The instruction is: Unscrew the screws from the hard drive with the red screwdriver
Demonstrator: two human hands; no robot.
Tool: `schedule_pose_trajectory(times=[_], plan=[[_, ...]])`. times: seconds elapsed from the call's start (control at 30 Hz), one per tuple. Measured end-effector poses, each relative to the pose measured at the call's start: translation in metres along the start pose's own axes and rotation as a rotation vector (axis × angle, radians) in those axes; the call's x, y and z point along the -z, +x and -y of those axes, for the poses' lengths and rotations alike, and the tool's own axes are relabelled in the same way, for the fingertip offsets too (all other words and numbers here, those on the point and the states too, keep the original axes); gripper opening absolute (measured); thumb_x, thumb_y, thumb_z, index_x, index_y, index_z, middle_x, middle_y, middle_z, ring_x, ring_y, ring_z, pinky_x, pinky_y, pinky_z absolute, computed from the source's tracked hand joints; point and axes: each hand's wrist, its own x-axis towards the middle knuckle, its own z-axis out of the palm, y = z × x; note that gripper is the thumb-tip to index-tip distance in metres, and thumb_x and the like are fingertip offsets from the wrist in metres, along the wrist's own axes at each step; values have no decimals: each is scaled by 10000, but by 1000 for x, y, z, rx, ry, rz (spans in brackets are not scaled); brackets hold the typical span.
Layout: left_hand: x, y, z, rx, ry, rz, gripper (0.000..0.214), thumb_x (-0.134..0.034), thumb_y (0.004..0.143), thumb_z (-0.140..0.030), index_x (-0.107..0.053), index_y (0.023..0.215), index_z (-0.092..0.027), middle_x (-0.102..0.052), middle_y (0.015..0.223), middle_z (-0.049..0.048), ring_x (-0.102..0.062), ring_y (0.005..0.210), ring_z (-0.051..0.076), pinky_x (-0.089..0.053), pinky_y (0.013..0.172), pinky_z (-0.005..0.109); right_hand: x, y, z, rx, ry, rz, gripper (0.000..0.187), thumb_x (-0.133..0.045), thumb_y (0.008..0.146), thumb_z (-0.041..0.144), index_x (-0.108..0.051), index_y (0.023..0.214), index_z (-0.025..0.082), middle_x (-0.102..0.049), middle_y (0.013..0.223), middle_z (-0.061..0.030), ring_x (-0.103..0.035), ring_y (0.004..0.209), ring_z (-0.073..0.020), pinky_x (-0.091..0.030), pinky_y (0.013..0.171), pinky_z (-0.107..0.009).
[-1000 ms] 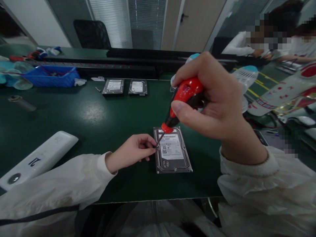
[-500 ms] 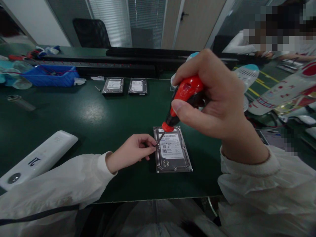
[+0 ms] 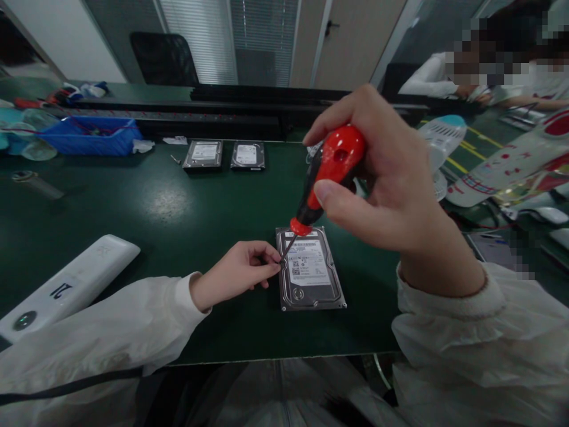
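A silver hard drive [image 3: 313,296] with a white label lies flat on the green table near its front edge. My right hand [image 3: 377,172] grips a red and black screwdriver [image 3: 331,157] from above and from the right, with the index finger lifted off the handle. Its thin shaft slants down to the drive's left edge. There my left hand [image 3: 242,270] has thumb and fingertips pinched together at the screwdriver's tip. Whether they hold the tip, a screw or the drive's edge is hidden.
Two more hard drives [image 3: 203,155] [image 3: 248,155] lie further back, left of a small fan [image 3: 440,139]. A blue bin [image 3: 91,136] stands at the far left. A white device marked 21 [image 3: 71,290] lies by my left sleeve. Another person [image 3: 427,74] sits at the back right.
The screwdriver handle has turned, its hole moving round to the right, and my right index finger has come away from it. My left hand and the hard drive stay in place.
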Motion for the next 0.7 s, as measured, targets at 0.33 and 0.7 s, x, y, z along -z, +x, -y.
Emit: schedule_pose_trajectory(times=[0.33,0.7], plan=[[-2,1,-2,2,-12,-16,241,-750,846,-366,-663,956,-171,-671,808,-16,-634,595,94,-397,427,152,-1,-1,-2,-99,-38,9,201,-657,931,373,-567,992,204,-517,840,10,-423,707,-121,-389,603,-270],[-3,0,-4,14,-15,-30,255,-757,825,-379,-664,934,-167,-672,755,-19,-628,579,97,-395,425,153,-1,0,1,-50,-3,14,202,-661,933,357,-579,996,183,-553,911,-11,-461,773,-125,-453,701,-284]])
